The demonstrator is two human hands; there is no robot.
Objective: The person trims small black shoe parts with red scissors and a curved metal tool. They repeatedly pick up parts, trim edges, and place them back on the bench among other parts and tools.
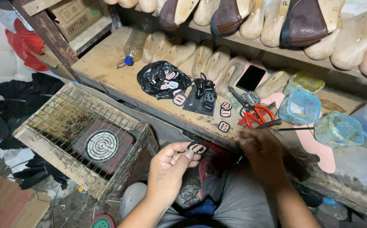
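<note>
while the left hand (169,168) pinches a small black buckle (197,147) in its fingers (186,154), hold it flat and steady. right hand (263,153) is blurry beside it, so its grip can't be told. more buckles (224,112) lie just past the fingers on the bench (107,71).

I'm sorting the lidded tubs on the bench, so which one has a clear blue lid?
The middle tub, just right of the red-handled scissors. The tub behind it has a yellowish top, and the tub to its right is greenish.

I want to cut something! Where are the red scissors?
The red scissors lie on the wooden workbench, right of centre, just beyond the right hand and left of the blue plastic tub.
</note>
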